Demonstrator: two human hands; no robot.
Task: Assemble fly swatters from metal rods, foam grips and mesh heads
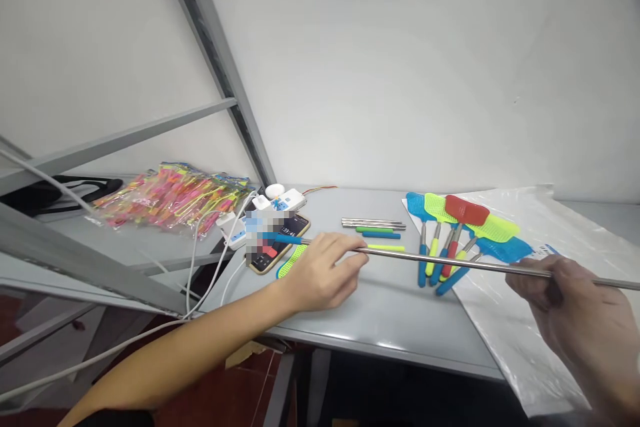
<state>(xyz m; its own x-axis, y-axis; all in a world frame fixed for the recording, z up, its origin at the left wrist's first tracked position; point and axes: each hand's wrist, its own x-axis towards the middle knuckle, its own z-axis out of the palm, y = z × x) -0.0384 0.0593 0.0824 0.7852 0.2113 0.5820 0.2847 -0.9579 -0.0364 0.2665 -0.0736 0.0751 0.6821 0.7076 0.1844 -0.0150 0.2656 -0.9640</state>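
Note:
A long, thin telescopic metal rod [450, 260] with a blue grip [285, 238] stretches across the view above the table and runs out past the right edge. My left hand [327, 273] is closed on it near the blue grip. Farther right, the fingers of my right hand [575, 300] pinch the same rod. Behind the rod lies a fan of fly swatters [467, 210] with blue, yellow-green and red heads and short handles. A loose green and blue swatter head [290, 263] shows partly behind my left hand. Whatever is at the rod's right end is outside the view.
Bare metal rods [373, 223] and coloured grip tubes [380, 235] lie on the grey table [400, 320]. At left are a phone [293, 227], a power strip [287, 201] with white cables, and bagged colourful items [175, 197]. Plastic sheeting [505, 320] covers the right side. A metal shelf post [215, 47] rises behind.

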